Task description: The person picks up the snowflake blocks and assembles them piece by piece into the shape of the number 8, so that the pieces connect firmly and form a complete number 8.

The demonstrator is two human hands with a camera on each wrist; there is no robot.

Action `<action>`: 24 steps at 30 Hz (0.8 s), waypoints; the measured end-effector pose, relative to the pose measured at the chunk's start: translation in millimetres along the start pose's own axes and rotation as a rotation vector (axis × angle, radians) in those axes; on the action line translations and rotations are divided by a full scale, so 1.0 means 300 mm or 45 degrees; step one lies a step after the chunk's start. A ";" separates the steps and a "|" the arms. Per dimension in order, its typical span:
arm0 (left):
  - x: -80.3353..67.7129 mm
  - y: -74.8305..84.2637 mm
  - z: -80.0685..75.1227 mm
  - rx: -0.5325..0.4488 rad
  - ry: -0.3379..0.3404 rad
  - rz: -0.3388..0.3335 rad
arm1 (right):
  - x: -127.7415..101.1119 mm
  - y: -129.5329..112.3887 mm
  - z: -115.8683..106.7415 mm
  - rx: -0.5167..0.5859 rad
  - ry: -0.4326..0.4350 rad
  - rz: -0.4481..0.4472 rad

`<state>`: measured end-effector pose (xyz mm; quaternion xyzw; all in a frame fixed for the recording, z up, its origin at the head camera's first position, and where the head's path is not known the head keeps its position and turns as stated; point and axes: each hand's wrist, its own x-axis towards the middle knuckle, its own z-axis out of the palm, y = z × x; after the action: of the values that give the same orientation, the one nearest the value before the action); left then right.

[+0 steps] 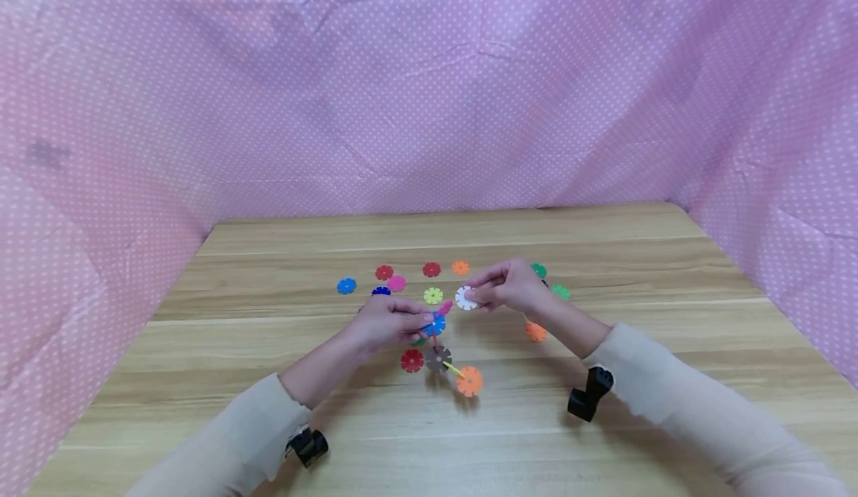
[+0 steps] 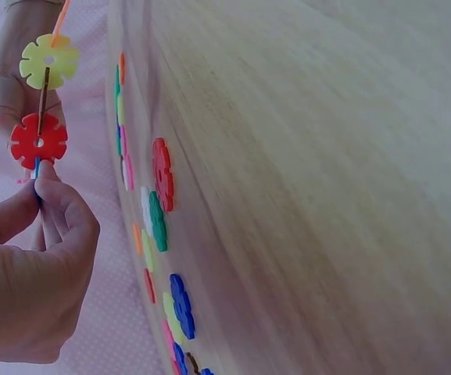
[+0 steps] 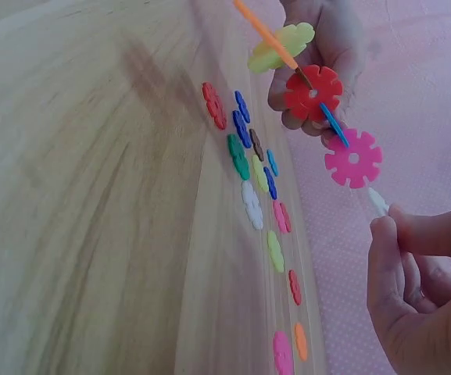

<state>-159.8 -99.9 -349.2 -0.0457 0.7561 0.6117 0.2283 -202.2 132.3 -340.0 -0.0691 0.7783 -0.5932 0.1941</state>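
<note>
Between my hands hangs a chain of slotted flower-shaped plastic discs. It runs from an orange disc (image 1: 469, 381) through a yellow disc (image 2: 49, 61), a brown disc (image 1: 439, 358), a red disc (image 3: 313, 93) and a blue disc (image 1: 436, 324) to a pink disc (image 3: 353, 158). My left hand (image 1: 389, 323) pinches the blue disc between thumb and fingers. In my right hand (image 1: 512, 286), thumb and fingertips pinch a white disc (image 1: 465, 298) by its edge. The right wrist view has the white disc edge-on, right at the pink disc's rim.
Loose discs lie flat around the hands on the wooden table (image 1: 268, 258). Among them are a light blue disc (image 1: 346, 286), a yellow-green disc (image 1: 433, 296), an orange disc (image 1: 535, 331) and a red disc (image 1: 412, 361). Pink dotted cloth (image 1: 429, 109) hangs behind the table.
</note>
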 end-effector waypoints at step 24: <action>-0.014 0.017 0.053 0.209 0.102 0.035 | -0.006 -0.011 0.022 -0.194 -0.124 -0.013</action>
<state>-153.3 -84.7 -345.4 -0.0408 0.8128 0.5484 0.1923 -198.4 126.1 -337.8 -0.1162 0.8105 -0.5291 0.2229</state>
